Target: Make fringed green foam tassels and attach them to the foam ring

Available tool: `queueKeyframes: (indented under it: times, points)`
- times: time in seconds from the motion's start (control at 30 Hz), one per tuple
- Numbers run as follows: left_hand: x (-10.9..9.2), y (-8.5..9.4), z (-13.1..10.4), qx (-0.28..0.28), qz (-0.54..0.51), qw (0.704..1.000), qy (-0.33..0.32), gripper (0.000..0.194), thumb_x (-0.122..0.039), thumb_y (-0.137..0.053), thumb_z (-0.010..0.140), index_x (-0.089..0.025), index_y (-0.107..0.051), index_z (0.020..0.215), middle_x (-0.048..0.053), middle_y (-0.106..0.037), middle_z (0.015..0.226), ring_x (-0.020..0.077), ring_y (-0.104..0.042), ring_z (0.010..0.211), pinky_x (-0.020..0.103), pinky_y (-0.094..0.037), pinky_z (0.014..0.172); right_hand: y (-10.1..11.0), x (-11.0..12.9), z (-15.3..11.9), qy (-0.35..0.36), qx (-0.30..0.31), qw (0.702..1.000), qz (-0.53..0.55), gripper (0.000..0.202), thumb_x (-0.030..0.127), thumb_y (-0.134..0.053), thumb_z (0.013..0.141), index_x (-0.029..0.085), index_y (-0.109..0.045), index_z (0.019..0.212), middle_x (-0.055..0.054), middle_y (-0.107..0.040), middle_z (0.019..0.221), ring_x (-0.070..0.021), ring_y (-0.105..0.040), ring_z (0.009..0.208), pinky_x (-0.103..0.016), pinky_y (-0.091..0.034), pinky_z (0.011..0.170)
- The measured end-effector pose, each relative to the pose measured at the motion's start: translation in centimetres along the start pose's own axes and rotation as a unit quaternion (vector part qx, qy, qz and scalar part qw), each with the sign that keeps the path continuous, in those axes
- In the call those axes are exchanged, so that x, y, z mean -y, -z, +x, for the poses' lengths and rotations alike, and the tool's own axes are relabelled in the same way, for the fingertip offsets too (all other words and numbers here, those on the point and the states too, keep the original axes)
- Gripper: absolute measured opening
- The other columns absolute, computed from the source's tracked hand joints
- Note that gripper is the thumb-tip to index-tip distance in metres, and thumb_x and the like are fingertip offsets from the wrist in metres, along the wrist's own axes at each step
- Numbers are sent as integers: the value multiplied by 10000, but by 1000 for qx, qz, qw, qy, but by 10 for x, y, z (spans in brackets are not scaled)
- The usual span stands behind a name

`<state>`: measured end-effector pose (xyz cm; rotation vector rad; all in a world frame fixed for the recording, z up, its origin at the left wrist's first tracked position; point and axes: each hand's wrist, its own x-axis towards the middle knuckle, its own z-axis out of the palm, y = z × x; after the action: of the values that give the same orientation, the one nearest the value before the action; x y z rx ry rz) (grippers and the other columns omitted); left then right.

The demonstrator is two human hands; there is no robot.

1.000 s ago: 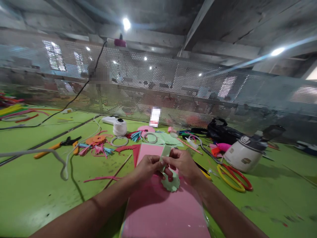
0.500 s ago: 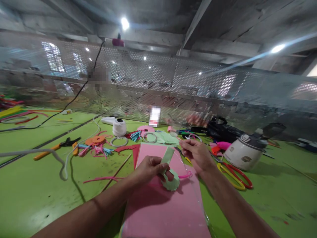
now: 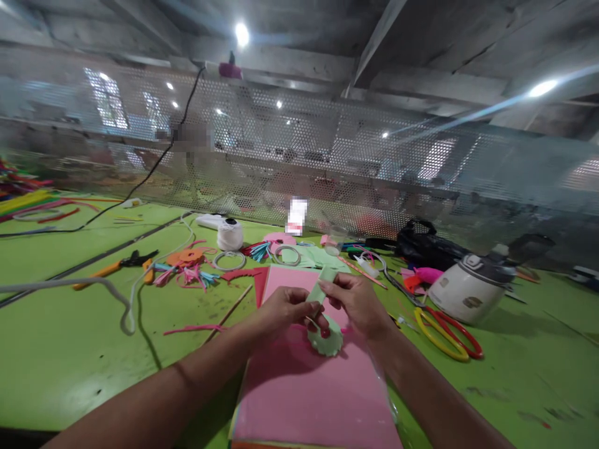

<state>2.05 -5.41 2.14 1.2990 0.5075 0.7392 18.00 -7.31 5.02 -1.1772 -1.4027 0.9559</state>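
Note:
My left hand (image 3: 285, 312) is closed on a light green paper strip (image 3: 327, 274) and a scalloped green paper piece (image 3: 328, 344) hanging below it. From the other side, my right hand (image 3: 362, 305) pinches the strip near its upper end, thumb and fingers together. Both hands are just above a stack of pink sheets (image 3: 318, 393), which lies in a clear sleeve. Whether the strip and the scalloped piece are joined is hidden by my left fingers. A thin pink strip (image 3: 194, 328) lies left of the stack, near a slim stick (image 3: 234, 310).
Scissors with yellow and red handles (image 3: 449, 333) and a white jug (image 3: 468, 288) are on the right. Orange-handled pliers (image 3: 110, 269), paper tassels (image 3: 187, 268) and a white thread spool (image 3: 230, 234) lie left. Green paper pieces (image 3: 322, 257) lie behind the stack, before a perforated screen (image 3: 262, 149).
My right hand has come left and down, from beside the green strip onto its upper end. My left hand keeps its hold. The view has shifted slightly.

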Motion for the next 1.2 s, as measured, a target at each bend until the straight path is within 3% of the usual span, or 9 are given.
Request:
queueKeyframes:
  times: [0.17, 0.43, 0.67, 0.87, 1.03, 1.1, 1.2]
  points:
    - [1, 4, 5, -56, -33, 998, 15, 261, -322, -701, 704, -80, -625, 765, 83, -672, 663, 126, -601, 588, 247, -459, 619, 3, -5, 4, 0, -16, 1000, 3, 254, 306, -658, 711, 151, -551, 540, 51, -439, 457, -80, -366, 461, -239, -273, 462]
    - [-5, 12, 6, -146, -65, 984, -83, 212, -292, -731, 672, -106, -636, 709, 44, -640, 656, 118, -573, 634, 233, -416, 617, 1, -4, 3, -75, 82, 993, 42, 269, 360, -710, 672, 136, -573, 615, 44, -462, 491, -63, -367, 429, -217, -239, 424]
    - [-1, 7, 7, -184, -60, 978, -76, 230, -313, -755, 621, -104, -660, 612, 30, -608, 601, 99, -489, 575, 242, -361, 589, -13, -5, -5, -64, 55, 995, 44, 245, 354, -678, 715, 130, -582, 695, 62, -446, 497, -47, -325, 419, -203, -209, 409]
    - [-5, 20, 9, -237, -47, 965, -97, 223, -299, -754, 621, -115, -635, 580, 22, -576, 576, 96, -460, 573, 241, -352, 590, -13, -3, -5, -50, 50, 997, 36, 247, 344, -664, 726, 142, -544, 651, 65, -430, 489, -48, -313, 420, -207, -205, 413]
    - [-11, 30, 10, -265, -120, 949, -119, 208, -283, -774, 604, -132, -631, 614, 8, -576, 640, 88, -506, 643, 205, -381, 619, -15, -4, -7, -49, 26, 998, 37, 244, 337, -655, 730, 153, -522, 639, 66, -429, 489, -54, -314, 427, -209, -218, 422]
    - [-15, 30, 8, -237, -152, 951, -124, 210, -320, -760, 630, -159, -648, 705, 6, -597, 743, 96, -538, 722, 200, -409, 642, -14, -5, -7, -46, 26, 998, 16, 254, 341, -642, 737, 159, -511, 617, 65, -426, 479, -59, -321, 426, -214, -226, 422]
    - [-19, 28, 4, -128, -112, 981, -97, 283, -375, -714, 690, -186, -664, 895, 27, -624, 864, 115, -564, 772, 212, -443, 622, -10, -5, -6, -25, 57, 996, -59, 280, 343, -629, 745, 168, -493, 574, 67, -406, 465, -66, -322, 427, -223, -238, 429]
